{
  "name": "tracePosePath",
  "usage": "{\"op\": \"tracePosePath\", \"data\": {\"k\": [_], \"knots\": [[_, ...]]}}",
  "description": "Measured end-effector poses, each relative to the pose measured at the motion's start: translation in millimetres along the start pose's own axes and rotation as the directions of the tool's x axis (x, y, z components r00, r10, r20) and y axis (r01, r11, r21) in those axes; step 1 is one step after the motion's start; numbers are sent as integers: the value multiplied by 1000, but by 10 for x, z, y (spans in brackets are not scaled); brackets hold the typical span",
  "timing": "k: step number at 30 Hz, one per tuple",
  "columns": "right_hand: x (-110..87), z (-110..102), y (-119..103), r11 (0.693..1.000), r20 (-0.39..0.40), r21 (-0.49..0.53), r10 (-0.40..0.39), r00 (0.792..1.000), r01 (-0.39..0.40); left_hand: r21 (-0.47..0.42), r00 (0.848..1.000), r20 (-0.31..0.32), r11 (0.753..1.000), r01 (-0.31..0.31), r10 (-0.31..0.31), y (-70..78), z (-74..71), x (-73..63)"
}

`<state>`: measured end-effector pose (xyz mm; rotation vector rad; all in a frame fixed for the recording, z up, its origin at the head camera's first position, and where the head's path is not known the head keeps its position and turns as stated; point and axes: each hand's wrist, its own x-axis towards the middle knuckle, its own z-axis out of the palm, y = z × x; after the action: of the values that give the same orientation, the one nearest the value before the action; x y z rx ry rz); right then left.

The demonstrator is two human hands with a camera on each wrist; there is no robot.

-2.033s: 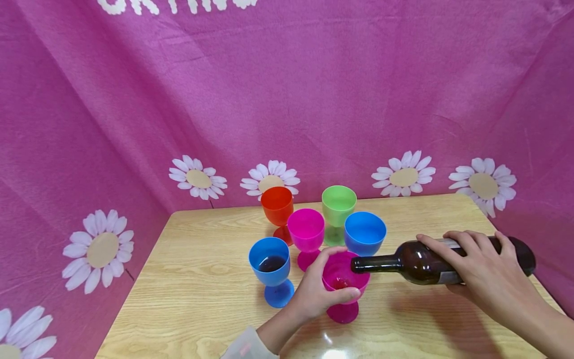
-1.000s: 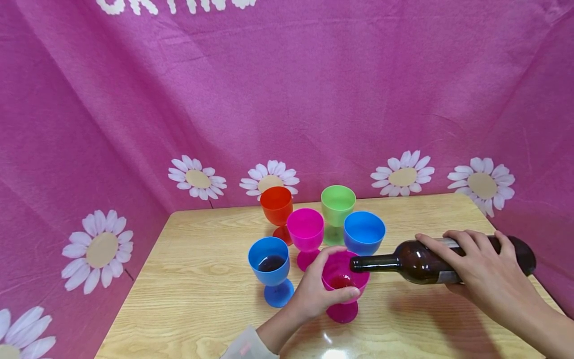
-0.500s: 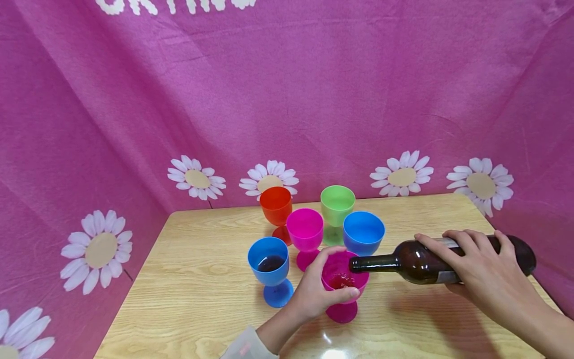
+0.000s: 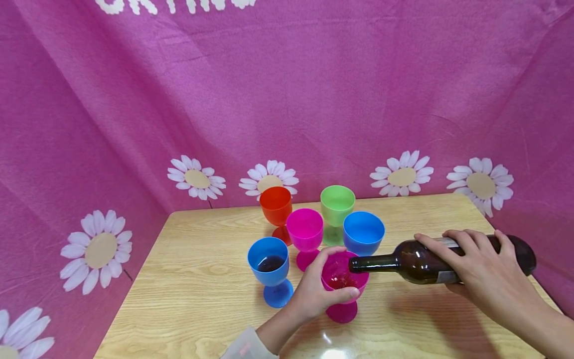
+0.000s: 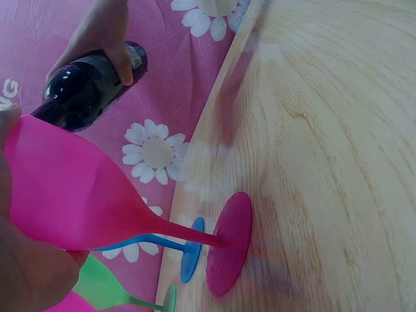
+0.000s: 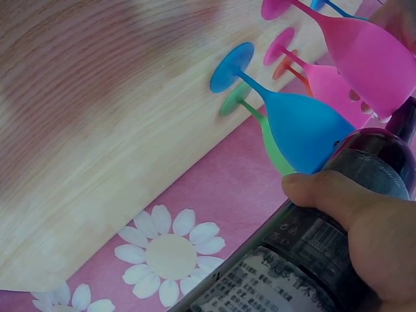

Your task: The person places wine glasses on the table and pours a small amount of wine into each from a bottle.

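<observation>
My left hand [image 4: 309, 289] grips the bowl of a pink goblet [image 4: 343, 313], thumb on the near side and fingers round the far left. The goblet's foot rests on the wooden table, and red liquid lies in its bowl. With my right hand [image 4: 480, 269] I hold a dark wine bottle [image 4: 414, 262] lying almost level, its mouth over the goblet's right rim. The right wrist view shows my thumb [image 6: 325, 195] across the bottle's label [image 6: 273, 279]. In the left wrist view the held goblet [image 5: 71, 188] stands on its round foot [image 5: 231, 244].
A blue goblet [image 4: 269, 276] with dark liquid stands to the left. Behind are another pink goblet [image 4: 306, 239], a red one [image 4: 275, 209], a green one [image 4: 337, 212] and a second blue one [image 4: 364, 239]. A pink daisy-print cloth [image 4: 287, 99] rises behind the wooden table [image 4: 188, 279].
The red liquid in the held pink goblet has risen and its surface is stirred. Both hands and the bottle have kept nearly the same place.
</observation>
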<state>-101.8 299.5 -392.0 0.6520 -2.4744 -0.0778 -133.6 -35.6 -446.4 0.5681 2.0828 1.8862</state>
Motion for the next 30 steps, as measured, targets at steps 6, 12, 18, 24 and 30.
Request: {"op": "tracePosePath", "data": {"k": [6, 12, 18, 24, 30], "knots": [[3, -9, 4, 1000, -1, -13, -9, 1000, 9, -4, 1000, 4, 1000, -5, 5, 2, -3, 0], [-1, -5, -5, 1000, 9, -10, 0, 1000, 0, 0, 1000, 4, 1000, -7, 7, -7, -3, 0], [0, -6, -12, 1000, 7, -11, 2, 1000, -2, -1, 1000, 7, 1000, -8, 8, -11, -3, 1], [3, -5, -8, 1000, -2, -12, -3, 1000, 3, 1, 1000, 4, 1000, -7, 7, -9, -3, -1], [3, -4, -2, 1000, -7, -11, -7, 1000, 7, 3, 1000, 3, 1000, -1, 1, -4, -1, 1]]}}
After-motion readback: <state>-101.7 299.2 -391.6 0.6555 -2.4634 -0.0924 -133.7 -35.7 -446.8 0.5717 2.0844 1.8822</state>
